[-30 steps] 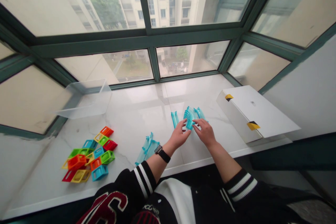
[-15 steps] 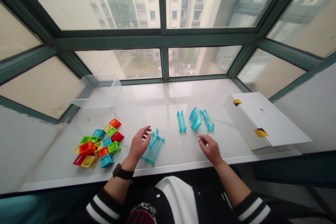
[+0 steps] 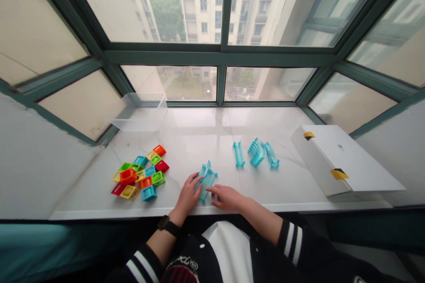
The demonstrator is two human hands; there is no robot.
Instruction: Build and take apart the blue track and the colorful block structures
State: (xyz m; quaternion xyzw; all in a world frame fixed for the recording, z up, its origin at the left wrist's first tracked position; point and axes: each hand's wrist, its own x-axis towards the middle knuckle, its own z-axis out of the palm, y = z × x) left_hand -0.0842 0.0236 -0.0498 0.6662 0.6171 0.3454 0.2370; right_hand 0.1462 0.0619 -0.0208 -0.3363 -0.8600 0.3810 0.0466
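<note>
Clear blue plastic track pieces [image 3: 208, 179] lie together near the front of the white counter, one apparently curved and one straight; their overlap makes the number hard to tell. My left hand [image 3: 189, 193] is closed around their left edge, partly covering them. From the right, my right hand [image 3: 226, 198] reaches in with its index finger stretched to the lower right edge, fingers apart and holding nothing. Farther right lie a straight blue track piece [image 3: 239, 154], a curved ribbed one [image 3: 256, 152] and a wavy one [image 3: 272, 155].
A loose pile of colourful plastic frame blocks [image 3: 139, 177] lies at the left. Behind it stands a clear plastic bin [image 3: 142, 124] by the window. A white box [image 3: 348, 159] with yellow-and-black tabs sits at the right. The counter's front edge [image 3: 133, 213] runs close to my body.
My left hand has closed on the blue track pieces. My right hand has moved left from below the separate pieces to their right edge. The view has shifted slightly left.
</note>
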